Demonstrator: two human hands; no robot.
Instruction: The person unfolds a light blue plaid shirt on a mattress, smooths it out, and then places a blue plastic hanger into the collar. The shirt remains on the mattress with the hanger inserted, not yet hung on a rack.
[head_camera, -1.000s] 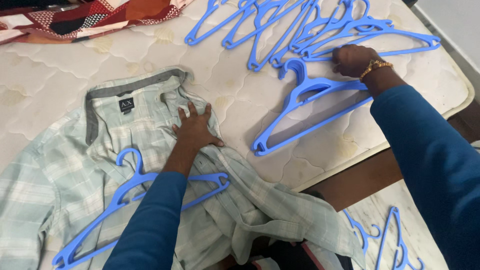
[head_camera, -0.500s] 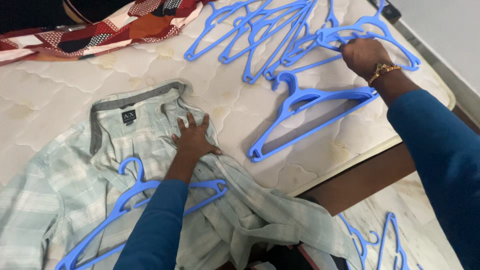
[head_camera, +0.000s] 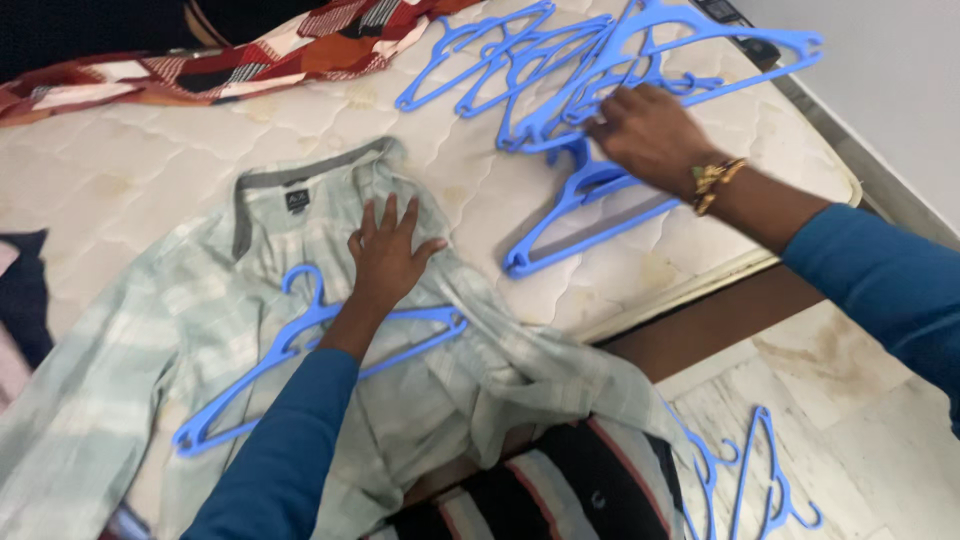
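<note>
My left hand (head_camera: 385, 262): flat on the pale plaid shirt (head_camera: 150, 340), fingers spread wide and pointing toward 12 o'clock, thumb out toward 3; it grips nothing — only presses the cloth.
My right hand (head_camera: 648, 132): closed around the lower part of a blue hanger (head_camera: 650, 50) lifted off the pile; fingers curled on the plastic, wrist with a beaded bracelet (head_camera: 716, 180) at 4 o'clock of the knuckles.
Held hanger: long axis runs from about 8 o'clock up to 2 o'clock, one shoulder tip ending near the mattress corner at upper right; which way its hook turns I cannot tell in the tangle.
Hanger pile (head_camera: 500, 50): several blue hangers overlapping at 12 o'clock of the shirt, touching the held one — they crowd around my right hand.
Single hanger on mattress (head_camera: 575, 215): just under my right hand, long axis from 7 to 1 o'clock, hook toward 12.
Hanger on shirt (head_camera: 290, 350): lying on the cloth, my left forearm crossing over it; hook toward 12 o'clock, bar slanting from 8 to 2.
Shirt: spread on the quilted mattress (head_camera: 120, 190), grey collar toward 12, hem hanging over the edge at 5 o'clock.
Around: patterned red cloth (head_camera: 250, 60) at 11 o'clock; striped dark cloth (head_camera: 560, 490) at 6; two more hangers on the floor (head_camera: 750, 480) at 5 o'clock.
</note>
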